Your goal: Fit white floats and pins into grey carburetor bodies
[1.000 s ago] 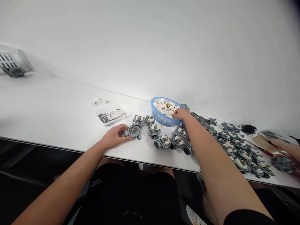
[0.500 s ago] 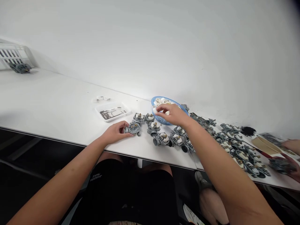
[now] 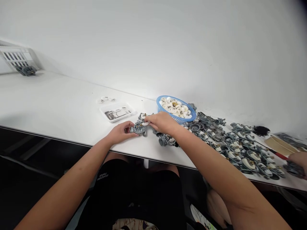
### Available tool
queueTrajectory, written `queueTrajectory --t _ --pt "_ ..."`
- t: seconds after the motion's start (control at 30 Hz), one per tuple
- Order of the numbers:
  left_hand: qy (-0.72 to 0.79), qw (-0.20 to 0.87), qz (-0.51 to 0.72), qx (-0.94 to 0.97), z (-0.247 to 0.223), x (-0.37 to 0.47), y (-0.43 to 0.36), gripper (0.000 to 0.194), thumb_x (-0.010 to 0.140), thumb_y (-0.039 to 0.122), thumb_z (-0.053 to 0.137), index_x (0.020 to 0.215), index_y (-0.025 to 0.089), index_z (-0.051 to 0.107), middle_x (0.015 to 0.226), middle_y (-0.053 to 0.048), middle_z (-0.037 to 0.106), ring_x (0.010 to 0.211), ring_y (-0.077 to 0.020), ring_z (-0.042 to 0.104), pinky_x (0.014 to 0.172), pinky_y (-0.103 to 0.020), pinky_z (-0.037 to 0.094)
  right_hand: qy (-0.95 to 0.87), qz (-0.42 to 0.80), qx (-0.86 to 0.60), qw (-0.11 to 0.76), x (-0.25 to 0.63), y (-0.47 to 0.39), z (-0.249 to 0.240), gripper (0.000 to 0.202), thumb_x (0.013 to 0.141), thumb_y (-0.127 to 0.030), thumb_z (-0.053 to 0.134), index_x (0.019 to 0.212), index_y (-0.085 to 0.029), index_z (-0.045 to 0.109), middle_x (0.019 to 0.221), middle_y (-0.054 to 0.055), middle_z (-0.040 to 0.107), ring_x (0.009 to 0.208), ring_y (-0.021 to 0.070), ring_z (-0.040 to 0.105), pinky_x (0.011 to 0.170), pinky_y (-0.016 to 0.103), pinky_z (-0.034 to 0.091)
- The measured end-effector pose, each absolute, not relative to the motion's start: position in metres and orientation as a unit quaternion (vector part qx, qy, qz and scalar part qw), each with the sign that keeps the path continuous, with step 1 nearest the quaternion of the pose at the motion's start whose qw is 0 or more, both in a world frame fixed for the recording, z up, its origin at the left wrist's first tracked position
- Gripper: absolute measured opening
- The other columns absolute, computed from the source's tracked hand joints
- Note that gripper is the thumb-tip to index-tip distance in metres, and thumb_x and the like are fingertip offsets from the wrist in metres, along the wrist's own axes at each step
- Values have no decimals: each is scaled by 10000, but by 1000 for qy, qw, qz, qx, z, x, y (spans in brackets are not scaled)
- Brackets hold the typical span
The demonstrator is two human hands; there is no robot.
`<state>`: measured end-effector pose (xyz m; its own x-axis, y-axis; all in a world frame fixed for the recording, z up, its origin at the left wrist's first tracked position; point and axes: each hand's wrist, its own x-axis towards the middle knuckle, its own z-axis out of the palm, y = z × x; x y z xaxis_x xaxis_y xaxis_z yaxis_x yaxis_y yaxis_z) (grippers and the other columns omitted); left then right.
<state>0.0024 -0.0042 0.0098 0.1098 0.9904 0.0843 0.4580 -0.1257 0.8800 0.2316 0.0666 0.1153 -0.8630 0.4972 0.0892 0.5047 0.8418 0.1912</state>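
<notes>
At the bench's (image 3: pixel 59 105) far left, a dark part (image 3: pixel 28 70) sits by the crate (image 3: pixel 14 57). Nearer you, loose floats (image 3: pixel 105 99) lie just behind the tray (image 3: pixel 111 121) of thin pins (image 3: pixel 117 113). Your left hand (image 3: pixel 119 134) grips the carb (image 3: pixel 139 129) by its neck, open side up, towards the bench's front edge. Your right hand (image 3: pixel 163 122) pinches a white float (image 3: pixel 145 124) over that carb; whether it is seated, you can't tell from here. You seem to be at the fitting step, which calls for a steady left grip and careful lining up of the float. Half a second ago your right hand was over the basket (image 3: pixel 178 120); now it is at the carb, leaving the basket's floats in full view. More carbs (image 3: pixel 233 150) spread towards the right end, where a co-worker's hand (image 3: pixel 298 158) is by a dark carb (image 3: pixel 294 168).
</notes>
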Motion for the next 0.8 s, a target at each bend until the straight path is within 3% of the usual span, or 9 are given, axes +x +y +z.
queueTrajectory --t 0.17,0.33,0.5,0.8 --pt "555 373 373 643 8 2 -3 600 673 674 786 1042 234 614 762 7 566 715 -191 515 675 -308 384 -963 -65 -261 35 227 71 109 236 919 -105 588 1055 -270 687 971 -17 747 817 191 629 665 285 288" --pt "543 372 378 651 4 1 -2 567 699 651 789 1047 234 627 777 9 559 727 -182 510 686 -296 389 -963 -16 -269 11 220 64 113 207 945 -148 571 1103 -239 671 1083 13 744 907 205 648 676 287 315" --pt "537 373 380 654 2 0 -1 580 708 669 781 1064 238 627 802 3 567 736 -184 512 687 -297 387 -956 19 -290 43 218 58 118 171 958 -183 588 1101 -225 672 1125 14 739 942 199 659 701 284 361" --pt "555 370 372 646 7 2 -3 587 693 648 789 1078 238 619 786 19 556 734 -176 506 710 -306 386 -955 -60 -288 36 215 49 112 282 958 -143 536 1189 -248 660 1214 20 715 1079 219 664 686 298 400"
